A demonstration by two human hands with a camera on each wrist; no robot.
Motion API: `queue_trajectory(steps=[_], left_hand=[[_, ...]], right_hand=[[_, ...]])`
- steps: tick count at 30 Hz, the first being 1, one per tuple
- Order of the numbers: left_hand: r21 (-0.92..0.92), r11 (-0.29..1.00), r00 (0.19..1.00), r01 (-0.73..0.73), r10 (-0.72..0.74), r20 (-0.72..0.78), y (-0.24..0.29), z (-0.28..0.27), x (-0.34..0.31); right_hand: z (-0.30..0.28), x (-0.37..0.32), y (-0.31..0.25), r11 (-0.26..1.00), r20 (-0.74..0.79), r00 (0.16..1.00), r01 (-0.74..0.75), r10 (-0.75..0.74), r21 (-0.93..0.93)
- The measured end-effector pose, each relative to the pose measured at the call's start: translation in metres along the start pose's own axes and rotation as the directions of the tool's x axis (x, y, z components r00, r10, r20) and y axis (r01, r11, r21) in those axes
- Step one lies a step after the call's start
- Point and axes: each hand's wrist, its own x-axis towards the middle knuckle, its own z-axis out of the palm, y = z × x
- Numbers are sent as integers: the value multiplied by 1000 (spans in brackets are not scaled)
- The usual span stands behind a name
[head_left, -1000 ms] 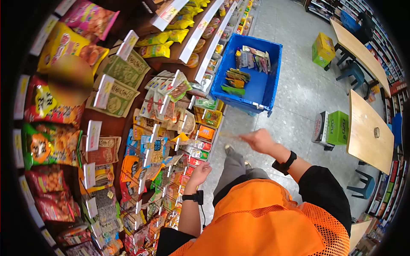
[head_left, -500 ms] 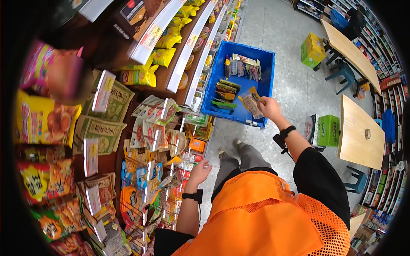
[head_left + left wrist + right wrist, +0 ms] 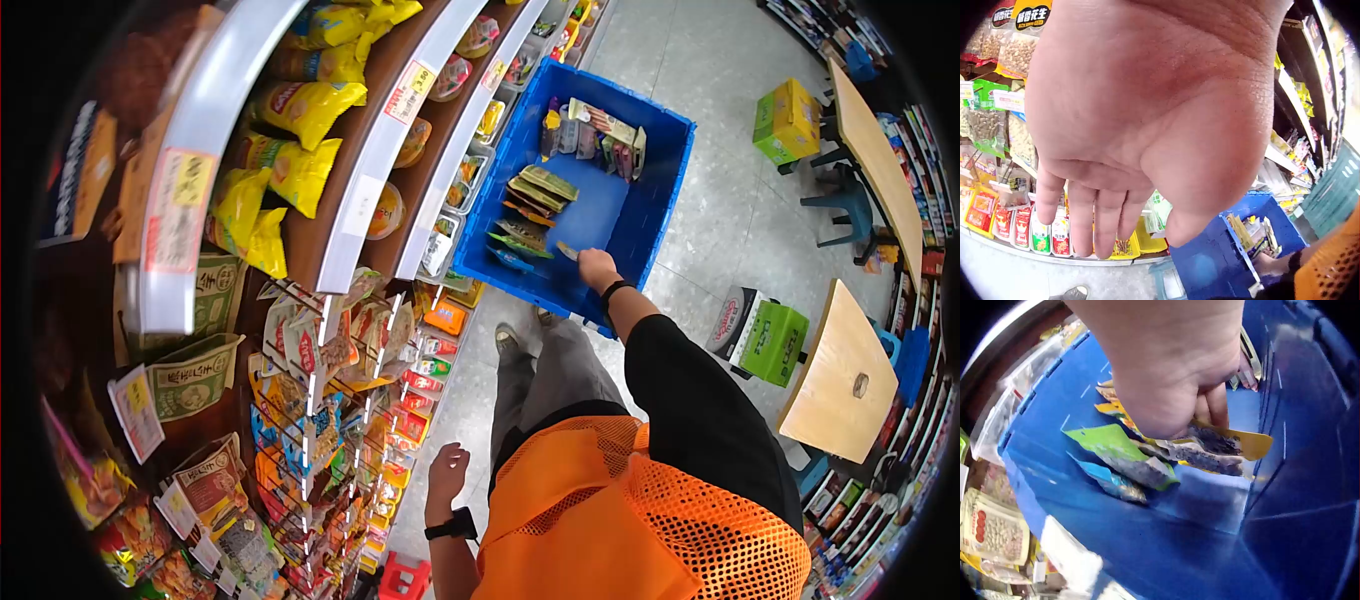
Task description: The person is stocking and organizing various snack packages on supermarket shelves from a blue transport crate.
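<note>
Reaching down inside the blue plastic bin (image 3: 625, 225), my right hand (image 3: 598, 268) pinches a yellow-edged snack packet (image 3: 1213, 449) with dark contents, its fingers partly hidden behind it. In the right wrist view, a green packet (image 3: 1110, 447) and a blue packet (image 3: 1110, 478) lean just beside it. More packets (image 3: 545, 185) stand in a row along the bin's left side, and another group (image 3: 605, 125) is at its far end. My left hand (image 3: 447, 472) hangs beside the hook rack, loosely bent and holding nothing; its palm (image 3: 1147, 112) fills the left wrist view.
Shelves with yellow snack bags (image 3: 300, 170) and hook racks of packets (image 3: 300, 350) line the left. To the right are a green box (image 3: 773, 342), a yellow-green box (image 3: 788, 122) and wooden tables (image 3: 845, 375). A red container (image 3: 403, 576) stands low by the rack.
My right hand has carried the packet from outside the bin, over its near edge, and down inside. The left hand has dropped lower. The head view has shifted nearer the bin and upper shelves.
</note>
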Motion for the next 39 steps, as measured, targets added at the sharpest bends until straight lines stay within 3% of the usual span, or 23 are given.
queue_trajectory(steps=[2, 4, 9, 12, 14, 15, 18, 20, 21, 23, 24, 28, 30, 31, 34, 37, 38, 39], left_hand=[[-67, 997, 999, 32, -33, -14, 4, 12, -4], [-58, 998, 999, 38, -39, -22, 13, 18, -7], [-117, 987, 992, 108, -114, -50, 15, 28, -11], [-132, 985, 989, 114, -125, -80, 15, 31, -13], [-105, 988, 989, 110, -119, -86, 24, 28, -16], [-110, 988, 989, 110, -120, -91, 28, 27, -17], [-98, 990, 990, 105, -114, -89, 34, 28, -16], [-107, 992, 992, 66, -76, -100, 29, 27, -13], [-81, 995, 992, 55, -64, -113, 35, 25, -11], [-74, 995, 985, -60, 47, -168, 48, 20, -9], [-94, 991, 979, -94, 75, -188, 56, 17, -8], [-161, 939, 919, -303, 244, -310, 53, 11, -2], [-177, 923, 893, -342, 261, -366, 47, 3, -4], [-186, 918, 885, -350, 259, -387, 44, -4, -7], [-171, 925, 873, -340, 243, -422, 19, -27, -20], [-261, 866, 796, -427, 223, -563, -41, -38, -31], [-395, 811, 802, -432, 144, -580, -67, -39, -33], [-394, 801, 784, -451, 144, -603, -95, -40, -38]], right_hand=[[14, 4, -2, 999, 33, 999, 30, -30, -13], [7, 1, -12, 999, 309, 951, 21, -10, -32], [31, 7, -17, 995, 494, 866, 99, -77, -18], [11, 1, -23, 996, 581, 808, 68, -92, 64], [5, 2, -24, 992, 670, 742, -86, 3, 90], [3, 1, -23, 993, 669, 743, -79, 0, 88], [-4, -5, -14, 993, 628, 778, -78, 4, 91], [2, -2, -4, 986, 517, 851, 6, -94, 169], [20, 12, 7, 989, 538, 834, 60, -122, 132], [-8, 6, -2, 983, 409, 899, 100, -155, 152], [4, 13, 5, 959, 270, 921, 262, -282, 108], [-33, 7, -17, 948, 48, 947, 317, -317, 8], [-50, -4, -38, 908, -70, 907, 419, -416, 25], [-51, -6, -44, 821, -200, 815, 566, -544, 72], [-84, -50, -110, 807, -177, 816, 574, -550, 140], [-72, -85, -171, 767, -161, 784, 620, -599, 164], [-65, -99, -193, 699, -155, 708, 706, -689, 115], [-59, -111, -216, 621, -144, 623, 781, -768, 66]])
